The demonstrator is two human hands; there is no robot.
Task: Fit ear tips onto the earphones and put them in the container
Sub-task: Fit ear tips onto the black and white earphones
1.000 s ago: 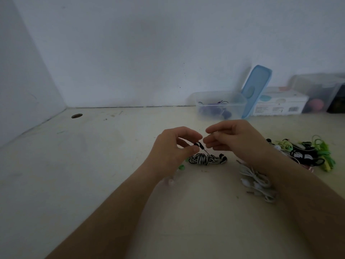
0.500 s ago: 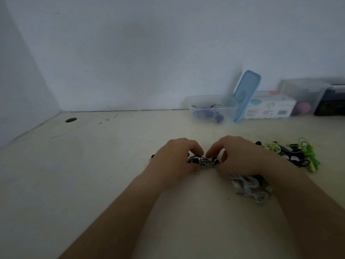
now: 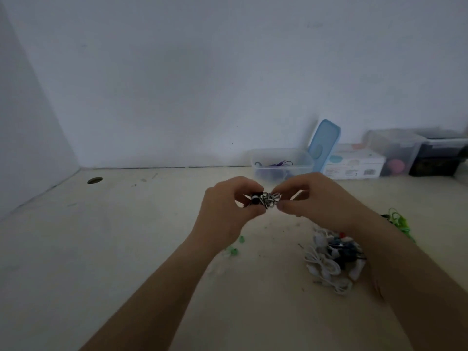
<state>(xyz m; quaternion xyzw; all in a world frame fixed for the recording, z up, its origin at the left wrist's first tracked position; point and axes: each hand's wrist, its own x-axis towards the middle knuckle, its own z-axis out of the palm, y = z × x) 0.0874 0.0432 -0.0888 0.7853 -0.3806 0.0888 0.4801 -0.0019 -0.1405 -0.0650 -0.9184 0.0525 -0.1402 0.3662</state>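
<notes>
A coiled black-and-white striped earphone bundle [image 3: 266,198] hangs in the air above the table, held between both hands. My left hand [image 3: 225,211] pinches its left end, where a black earbud shows. My right hand [image 3: 316,198] pinches the right end with thumb and fingers. Straight behind the hands stands a clear plastic container [image 3: 282,164] by the wall, with purple earphones inside. Its blue lid [image 3: 324,145] leans upright against its right side.
A pile of white and dark earphones [image 3: 331,259] lies under my right forearm. Green earphones [image 3: 398,221] lie at the right. Small green ear tips [image 3: 234,249] lie by my left wrist. A white box [image 3: 354,165] and clear bins [image 3: 395,150] line the wall. A hole [image 3: 95,180] marks the tabletop at left.
Both hands pressed down on the striped bundle on the table half a second ago. They have now lifted it off the table and hold it up between them.
</notes>
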